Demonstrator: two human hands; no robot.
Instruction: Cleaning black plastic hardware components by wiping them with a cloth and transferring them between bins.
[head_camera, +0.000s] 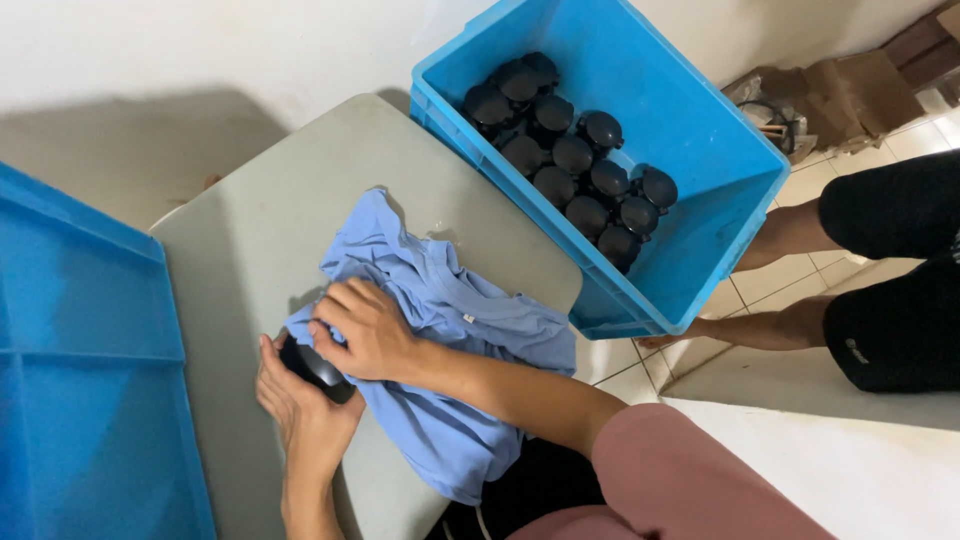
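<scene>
A black rounded part (315, 368) is gripped in the left hand (295, 400)
A blue cloth (440, 330) is pressed onto it by the right hand (365, 330), fingers curled

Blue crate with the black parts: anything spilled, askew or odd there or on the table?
Nothing spilled. The blue crate overhangs the grey table edge, partly unsupported. The black parts inside sit in tidy rows. The left hand holds one black part while the right hand presses a crumpled blue cloth on it.
</scene>
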